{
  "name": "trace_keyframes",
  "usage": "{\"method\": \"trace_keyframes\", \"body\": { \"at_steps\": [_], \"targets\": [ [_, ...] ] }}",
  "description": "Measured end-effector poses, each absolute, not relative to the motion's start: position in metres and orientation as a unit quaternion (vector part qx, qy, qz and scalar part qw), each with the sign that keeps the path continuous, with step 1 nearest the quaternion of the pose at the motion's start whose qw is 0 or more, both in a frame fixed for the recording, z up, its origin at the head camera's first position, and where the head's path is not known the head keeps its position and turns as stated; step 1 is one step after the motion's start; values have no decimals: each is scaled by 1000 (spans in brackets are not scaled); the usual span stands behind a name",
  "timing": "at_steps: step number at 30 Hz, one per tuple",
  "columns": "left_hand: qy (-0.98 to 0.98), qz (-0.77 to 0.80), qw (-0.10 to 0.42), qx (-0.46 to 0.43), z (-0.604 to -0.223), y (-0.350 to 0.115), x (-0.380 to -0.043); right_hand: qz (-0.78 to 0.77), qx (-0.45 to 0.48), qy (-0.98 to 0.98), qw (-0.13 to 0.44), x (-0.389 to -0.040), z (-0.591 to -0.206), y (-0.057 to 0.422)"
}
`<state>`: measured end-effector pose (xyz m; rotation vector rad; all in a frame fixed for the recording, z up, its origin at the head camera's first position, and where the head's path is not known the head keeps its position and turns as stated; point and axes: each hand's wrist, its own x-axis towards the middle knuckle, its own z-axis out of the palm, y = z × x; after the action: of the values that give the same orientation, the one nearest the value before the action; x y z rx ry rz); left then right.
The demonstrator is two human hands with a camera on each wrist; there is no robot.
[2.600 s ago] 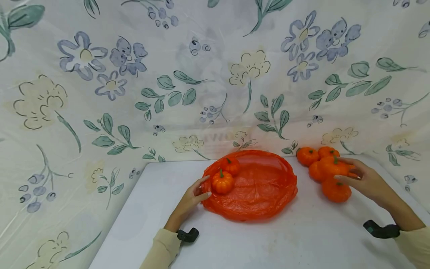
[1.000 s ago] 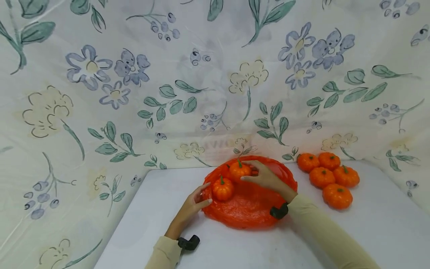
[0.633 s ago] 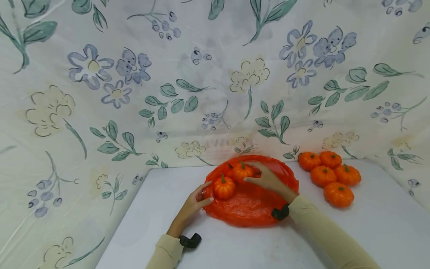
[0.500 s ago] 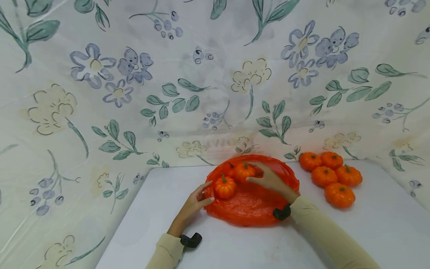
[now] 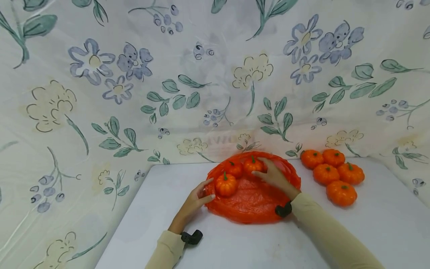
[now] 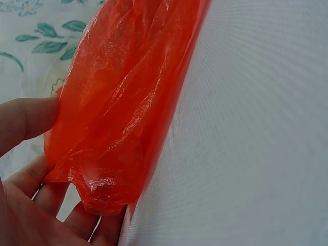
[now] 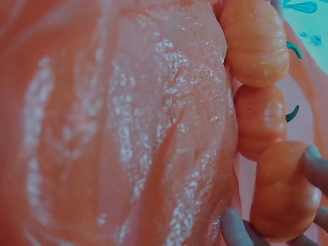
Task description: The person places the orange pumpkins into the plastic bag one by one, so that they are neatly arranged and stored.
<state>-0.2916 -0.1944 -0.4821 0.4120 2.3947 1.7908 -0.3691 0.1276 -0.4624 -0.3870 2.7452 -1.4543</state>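
A crumpled red plastic bag point(image 5: 258, 203), spread open in a round shape, lies on the table with three small orange pumpkins at its left and back. My right hand point(image 5: 273, 177) reaches over the bag and holds the rearmost pumpkin point(image 5: 251, 166) between thumb and fingers. In the right wrist view this pumpkin point(image 7: 284, 189) is at the lower right, beside the middle pumpkin point(image 7: 259, 123). The front pumpkin point(image 5: 226, 185) sits nearest my left hand point(image 5: 195, 201). That hand rests at the bag's left edge, thumb and fingers apart; in the left wrist view the red plastic point(image 6: 118, 118) hides some fingertips.
Several more orange pumpkins point(image 5: 326, 174) stand in a cluster on the white table point(image 5: 248, 246), right of the bag. A floral sheet point(image 5: 215, 93) hangs directly behind the table.
My right hand has carried a pumpkin from the right-hand cluster over to the bag. Lately it has shifted slightly rightward, uncovering the pumpkin behind. My left hand has stayed at the bag's edge.
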Motion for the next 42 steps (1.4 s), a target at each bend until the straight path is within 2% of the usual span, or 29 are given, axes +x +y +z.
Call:
{"method": "trace_keyframes", "body": {
  "at_steps": [21,42],
  "targets": [
    [790,594,68,133,-481,-192,-291,-406,-109,907,-3,-378,-467,119],
    [793,590,64,137,-481,-194,-291,-446,-69,892,35,-377,-471,124]
  ]
}}
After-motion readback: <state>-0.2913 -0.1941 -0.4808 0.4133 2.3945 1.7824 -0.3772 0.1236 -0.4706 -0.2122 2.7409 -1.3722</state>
